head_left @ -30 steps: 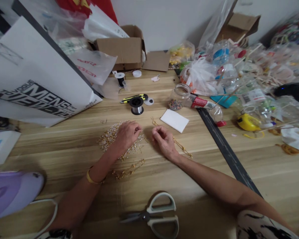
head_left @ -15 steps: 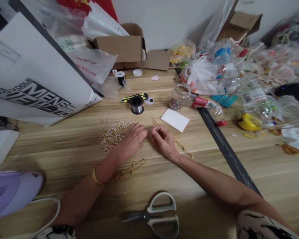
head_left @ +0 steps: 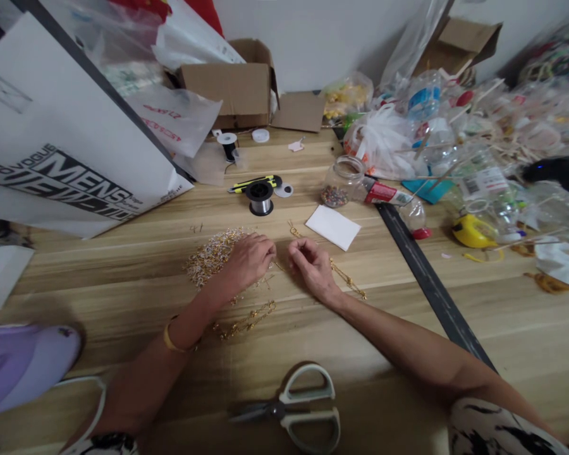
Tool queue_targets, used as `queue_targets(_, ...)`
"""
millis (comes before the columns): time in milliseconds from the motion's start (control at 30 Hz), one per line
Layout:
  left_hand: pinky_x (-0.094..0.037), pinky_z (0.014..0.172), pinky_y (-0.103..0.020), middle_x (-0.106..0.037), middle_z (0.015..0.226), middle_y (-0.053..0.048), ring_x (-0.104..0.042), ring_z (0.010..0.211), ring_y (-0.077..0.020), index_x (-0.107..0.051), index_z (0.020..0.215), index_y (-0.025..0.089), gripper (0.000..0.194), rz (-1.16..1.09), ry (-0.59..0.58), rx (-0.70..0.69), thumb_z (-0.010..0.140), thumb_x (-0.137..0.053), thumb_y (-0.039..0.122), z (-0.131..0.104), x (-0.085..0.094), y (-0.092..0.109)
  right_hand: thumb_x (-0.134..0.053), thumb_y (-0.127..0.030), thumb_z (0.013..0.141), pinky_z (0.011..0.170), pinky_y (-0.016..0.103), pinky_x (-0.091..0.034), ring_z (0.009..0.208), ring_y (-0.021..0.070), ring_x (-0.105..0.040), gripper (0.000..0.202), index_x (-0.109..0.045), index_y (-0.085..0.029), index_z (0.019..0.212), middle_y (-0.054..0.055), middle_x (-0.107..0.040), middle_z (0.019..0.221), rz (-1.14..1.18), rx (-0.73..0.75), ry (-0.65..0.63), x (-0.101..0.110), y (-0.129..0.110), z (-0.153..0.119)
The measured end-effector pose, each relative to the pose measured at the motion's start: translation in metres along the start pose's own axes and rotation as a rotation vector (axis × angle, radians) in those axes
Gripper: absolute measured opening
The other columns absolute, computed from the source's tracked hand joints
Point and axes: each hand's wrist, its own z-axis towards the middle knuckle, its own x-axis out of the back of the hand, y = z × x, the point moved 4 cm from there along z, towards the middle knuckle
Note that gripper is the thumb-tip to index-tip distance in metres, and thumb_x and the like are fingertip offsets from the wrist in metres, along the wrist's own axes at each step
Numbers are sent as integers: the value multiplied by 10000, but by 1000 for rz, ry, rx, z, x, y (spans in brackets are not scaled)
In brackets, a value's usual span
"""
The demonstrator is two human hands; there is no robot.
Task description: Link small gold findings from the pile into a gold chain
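My left hand is closed beside a heap of small gold and clear-white jewellery pieces, its fingers curled down. Facing it across a small gap, my right hand has thumb and fingers pinched together. A thin gold strand shows between the hands; which hand grips it, I cannot tell. One gold chain lies just right of my right hand, and another gold chain lies below my left hand. A small gold loop piece rests above my right hand.
Scissors lie near the front edge. Behind the hands are a wire spool, a yellow cutter, a folded white paper and a bead jar. A purple iron stands left; plastic bottles crowd the right.
My left hand has shifted slightly left, widening the gap to my right hand, which stays nearly still. More of the gold strand between them shows.
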Motion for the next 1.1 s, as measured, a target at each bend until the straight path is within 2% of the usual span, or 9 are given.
queue_targets(133, -420, 738, -323, -641, 760, -49, -558, 777, -198, -630, 745, 157, 125, -106, 57, 53, 833, -552, 116, -1, 9, -6, -580, -391, 848, 501, 237, -356, 519, 97, -437, 234, -527, -175, 774, -31, -487, 615, -5, -8, 2, 0, 1, 0)
queue_targets(233, -415, 747, -323, -638, 747, -45, -554, 780, -198, -645, 738, 162, 124, -39, 39, 26, 838, -574, 146, -4, 10, -5, -577, -382, 852, 499, 236, -352, 515, 96, -435, 229, -526, -173, 774, -31, -486, 610, -1, -3, -2, 0, 1, 0)
queue_targets(400, -407, 772, -337, -639, 754, -59, -546, 790, -209, -644, 729, 148, 162, 110, -42, -48, 862, -562, 191, -8, 2, 4, -578, -390, 850, 507, 236, -358, 523, 98, -438, 236, -524, -175, 770, -30, -488, 608, -8, -4, -3, -1, 0, 1)
queue_targets(733, -393, 786, -360, -611, 763, -72, -521, 798, -222, -618, 733, 150, 237, 131, -30, -53, 903, -456, 178, -10, -14, 1, -587, -430, 837, 503, 238, -364, 529, 103, -439, 265, -525, -182, 767, -25, -487, 611, -24, -24, -3, 0, 1, 1)
queue_targets(967, -396, 772, -349, -621, 773, -75, -525, 799, -220, -626, 760, 142, 221, 175, -48, -54, 900, -455, 152, -11, -7, -1, -587, -425, 844, 497, 236, -358, 515, 97, -443, 264, -527, -177, 776, -31, -489, 604, -22, -27, -4, 0, 2, 0)
queue_targets(1100, -396, 767, -340, -622, 780, -70, -527, 798, -211, -643, 769, 141, 197, 118, -14, -24, 894, -494, 171, -9, 0, -3, -591, -431, 837, 494, 237, -361, 507, 98, -440, 270, -526, -178, 769, -33, -486, 594, -14, -31, 6, 0, 1, 1)
